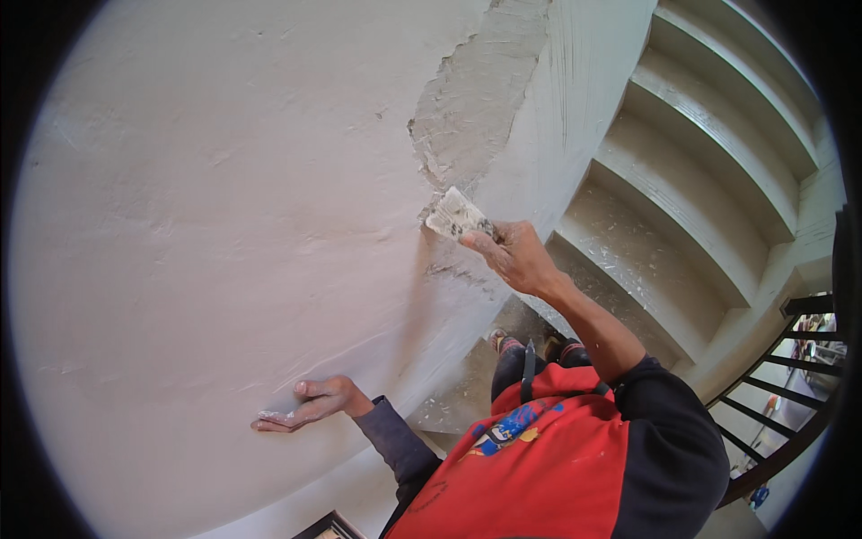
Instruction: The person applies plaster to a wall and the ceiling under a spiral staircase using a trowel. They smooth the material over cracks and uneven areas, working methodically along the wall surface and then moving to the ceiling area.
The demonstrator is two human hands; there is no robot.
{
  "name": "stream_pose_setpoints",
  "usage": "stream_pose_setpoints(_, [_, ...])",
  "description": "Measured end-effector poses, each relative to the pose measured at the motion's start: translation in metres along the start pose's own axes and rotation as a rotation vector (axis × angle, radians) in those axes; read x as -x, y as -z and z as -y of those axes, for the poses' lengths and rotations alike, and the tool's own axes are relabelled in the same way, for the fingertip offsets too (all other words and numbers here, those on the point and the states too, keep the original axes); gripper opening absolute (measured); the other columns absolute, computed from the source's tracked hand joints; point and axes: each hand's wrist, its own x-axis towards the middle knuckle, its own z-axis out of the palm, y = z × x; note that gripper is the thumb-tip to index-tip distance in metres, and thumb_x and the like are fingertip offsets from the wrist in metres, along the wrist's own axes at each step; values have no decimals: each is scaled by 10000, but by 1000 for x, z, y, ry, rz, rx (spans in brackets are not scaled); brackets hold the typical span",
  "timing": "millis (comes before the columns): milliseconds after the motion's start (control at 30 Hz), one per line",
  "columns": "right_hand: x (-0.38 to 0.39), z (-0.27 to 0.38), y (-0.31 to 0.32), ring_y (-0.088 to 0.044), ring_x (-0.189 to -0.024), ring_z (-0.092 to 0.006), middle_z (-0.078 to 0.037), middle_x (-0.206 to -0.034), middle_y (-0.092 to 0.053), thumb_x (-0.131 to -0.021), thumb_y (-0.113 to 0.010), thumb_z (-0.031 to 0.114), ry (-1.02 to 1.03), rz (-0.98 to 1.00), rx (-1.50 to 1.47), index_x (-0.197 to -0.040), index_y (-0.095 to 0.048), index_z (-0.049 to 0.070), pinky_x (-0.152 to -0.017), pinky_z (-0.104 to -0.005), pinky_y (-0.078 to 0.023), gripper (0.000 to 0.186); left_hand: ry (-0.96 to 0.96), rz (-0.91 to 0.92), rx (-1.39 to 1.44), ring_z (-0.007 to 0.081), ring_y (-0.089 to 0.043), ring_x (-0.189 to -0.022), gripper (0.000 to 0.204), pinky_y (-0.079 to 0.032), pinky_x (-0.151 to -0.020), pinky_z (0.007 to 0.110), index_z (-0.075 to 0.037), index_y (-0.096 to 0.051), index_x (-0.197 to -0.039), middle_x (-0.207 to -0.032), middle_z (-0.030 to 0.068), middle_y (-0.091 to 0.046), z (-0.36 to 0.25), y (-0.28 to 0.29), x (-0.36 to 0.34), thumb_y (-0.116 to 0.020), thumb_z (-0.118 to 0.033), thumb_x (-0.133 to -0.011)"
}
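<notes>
My right hand (521, 258) grips a putty knife (456, 214) whose wide blade is coated in whitish plaster. The blade is at the wall (224, 180), by the lower end of a rough grey patch (476, 99) with ragged edges; whether it presses on the surface I cannot tell. Lower and to the left, my left hand (310, 406) is open beside the wall, fingers stretched out and thumb apart. White plaster smears its fingers, and nothing is in it. Whether this hand touches the wall is unclear.
Dusty concrete stairs (687, 154) rise at the right, spattered with white bits. A dark railing (781, 392) with bars curves along the lower right. My feet stand on a step below. A dark-framed object (325, 525) shows at the bottom edge.
</notes>
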Motion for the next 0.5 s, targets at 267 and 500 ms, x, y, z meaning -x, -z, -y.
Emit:
stream_pose_setpoints(267, [-5,6,5,-386,-540,-116,-139,-525,-436,-881,-583,447,77,-17,169,-866,-647,-40,-503,-346,-382,492,32,26,-12,430,-219,-1330,572,-243,-1050,538,107,-273,-1325,-1387,305,-239,-2,2,-1,-445,-299,-961])
stream_pose_setpoints(500, [-12,2,-2,-353,-526,-96,-43,-503,-397,-895,-589,378,273,-80,108,-818,-629,-36,-449,-314,-327,423,21,5,-42,444,-247,-1313,572,-256,-1044,537,118,-291,-1305,-1381,314,-243,-7,1,0,-422,-323,-965])
